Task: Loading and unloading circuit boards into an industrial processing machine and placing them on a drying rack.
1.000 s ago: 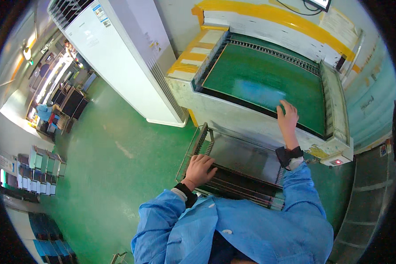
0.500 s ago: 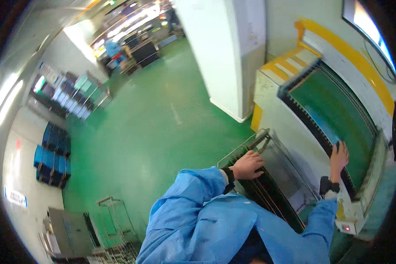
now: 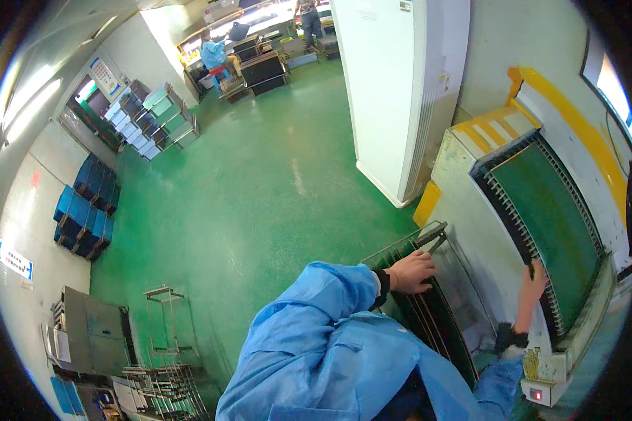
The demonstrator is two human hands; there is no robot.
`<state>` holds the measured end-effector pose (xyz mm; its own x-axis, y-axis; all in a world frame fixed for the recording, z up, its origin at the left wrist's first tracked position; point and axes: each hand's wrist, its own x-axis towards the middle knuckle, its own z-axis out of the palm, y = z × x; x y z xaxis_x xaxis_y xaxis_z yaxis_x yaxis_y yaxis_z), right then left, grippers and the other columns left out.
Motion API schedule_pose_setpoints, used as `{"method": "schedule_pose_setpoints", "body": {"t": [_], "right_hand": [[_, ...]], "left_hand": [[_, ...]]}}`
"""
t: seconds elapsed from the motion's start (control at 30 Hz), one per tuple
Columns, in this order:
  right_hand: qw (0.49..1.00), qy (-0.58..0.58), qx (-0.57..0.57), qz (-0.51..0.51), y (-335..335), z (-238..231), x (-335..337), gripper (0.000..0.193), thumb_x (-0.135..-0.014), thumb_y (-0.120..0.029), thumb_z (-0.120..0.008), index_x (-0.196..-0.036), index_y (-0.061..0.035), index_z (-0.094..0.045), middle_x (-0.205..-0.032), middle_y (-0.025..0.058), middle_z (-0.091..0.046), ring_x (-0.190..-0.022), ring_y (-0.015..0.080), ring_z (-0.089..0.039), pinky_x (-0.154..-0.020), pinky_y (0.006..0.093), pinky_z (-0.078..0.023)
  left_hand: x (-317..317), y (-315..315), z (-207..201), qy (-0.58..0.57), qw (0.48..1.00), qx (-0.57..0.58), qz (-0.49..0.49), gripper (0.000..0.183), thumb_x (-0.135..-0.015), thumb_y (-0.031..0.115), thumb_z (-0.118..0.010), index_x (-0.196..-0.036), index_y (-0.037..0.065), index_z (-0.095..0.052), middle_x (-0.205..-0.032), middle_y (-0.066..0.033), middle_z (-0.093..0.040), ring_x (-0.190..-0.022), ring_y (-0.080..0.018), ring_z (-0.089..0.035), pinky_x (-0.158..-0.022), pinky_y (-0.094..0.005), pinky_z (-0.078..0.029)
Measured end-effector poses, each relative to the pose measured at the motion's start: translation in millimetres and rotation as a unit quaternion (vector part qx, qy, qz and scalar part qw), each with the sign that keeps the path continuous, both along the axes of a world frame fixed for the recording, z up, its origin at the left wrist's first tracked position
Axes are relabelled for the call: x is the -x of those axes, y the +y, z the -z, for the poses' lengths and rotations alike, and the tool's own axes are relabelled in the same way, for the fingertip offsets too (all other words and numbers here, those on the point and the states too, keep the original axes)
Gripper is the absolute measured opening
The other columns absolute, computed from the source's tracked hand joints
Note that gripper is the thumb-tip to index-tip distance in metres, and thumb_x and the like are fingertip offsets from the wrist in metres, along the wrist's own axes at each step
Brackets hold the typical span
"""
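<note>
My left hand (image 3: 412,272) is bent over the top of the upright dark panels (image 3: 428,316) in a wire rack, its fingers closed on a panel's edge. The fingertips are partly hidden. My right hand (image 3: 532,289) is at the near edge of a machine with a sloping bed, fingers stretched up beside its row of metal teeth (image 3: 516,221), seemingly holding nothing. On that bed lies a large flat green board (image 3: 551,217). Dark bands circle both wrists, below blue sleeves.
The wire rack (image 3: 439,231) stands between me and the pale machine body (image 3: 463,189). A tall white cabinet (image 3: 379,98) rises ahead. Left are blue crates (image 3: 84,217), a metal cart (image 3: 165,351) and a grey cabinet (image 3: 95,330). Two people are far off at a lit bench.
My right hand has drawn back from over the bed to its near edge. The green board now covers more of the bed. My left hand stays on the rack. The view has shifted.
</note>
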<state>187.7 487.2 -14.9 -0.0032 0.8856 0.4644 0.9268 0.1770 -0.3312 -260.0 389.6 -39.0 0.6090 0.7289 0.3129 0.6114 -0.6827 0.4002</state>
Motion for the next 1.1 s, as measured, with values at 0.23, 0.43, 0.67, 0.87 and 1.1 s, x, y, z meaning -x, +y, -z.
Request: {"method": "schedule_pose_setpoints", "body": {"t": [0.23, 0.43, 0.67, 0.87, 1.1], "right_hand": [[0.921, 0.188, 0.317, -0.126, -114, 20, 110, 0.043, -0.098, -0.031, -0.071, -0.129, -0.0015, -0.07, -0.13, 0.0192, -0.071, -0.119, 0.0337, -0.067, -0.106, 0.0414, -0.05], [0.89, 0.214, 0.382, -0.123, -161, 46, 131, 0.042, -0.097, -0.035, -0.072, -0.12, 0.0, -0.074, -0.114, 0.0183, -0.076, -0.106, 0.0327, -0.073, -0.094, 0.0403, -0.054], [0.904, 0.252, 0.323, -0.122, -163, 69, 130, 0.044, -0.1, -0.041, -0.068, -0.11, 0.0016, -0.076, -0.101, 0.0183, -0.077, -0.094, 0.0334, -0.073, -0.086, 0.0404, -0.053], [0.918, 0.149, 0.358, -0.084, -152, 78, 122, 0.05, -0.102, -0.045, -0.066, -0.101, 0.0045, -0.076, -0.088, 0.0197, -0.073, -0.08, 0.0303, -0.069, -0.078, 0.0427, -0.051], [0.923, 0.169, 0.334, -0.085, -146, 77, 125, 0.053, -0.1, -0.047, -0.069, -0.09, 0.0048, -0.071, -0.078, 0.0153, -0.065, -0.073, 0.0245, -0.062, -0.071, 0.0402, -0.048]], "left_hand": [[1, -3, -2, -0.011, 1.0, -0.008, 0.006, 0.049, -0.083, 0.034, -0.078, -0.123, 0.008, -0.066, -0.118, -0.0102, -0.062, -0.116, -0.0314, -0.055, -0.103, -0.0465, -0.044], [-1, -2, -1, -0.017, 1.0, -0.015, 0.016, 0.051, -0.084, 0.035, -0.078, -0.125, 0.008, -0.065, -0.121, -0.0107, -0.061, -0.118, -0.032, -0.054, -0.104, -0.0468, -0.043], [-1, -8, -1, -0.049, 0.998, -0.049, 0.0, 0.044, -0.078, 0.033, -0.081, -0.112, 0.009, -0.067, -0.118, -0.0102, -0.06, -0.118, -0.031, -0.053, -0.103, -0.0448, -0.044], [-1, -9, -1, -0.058, 0.997, -0.046, 0.006, 0.046, -0.077, 0.032, -0.082, -0.113, 0.009, -0.067, -0.121, -0.0111, -0.059, -0.118, -0.0317, -0.052, -0.102, -0.0456, -0.044], [3, -11, -4, -0.06, 0.998, -0.019, 0.018, 0.054, -0.079, 0.032, -0.083, -0.123, 0.007, -0.065, -0.129, -0.0136, -0.056, -0.124, -0.0346, -0.051, -0.104, -0.0481, -0.044]]}}
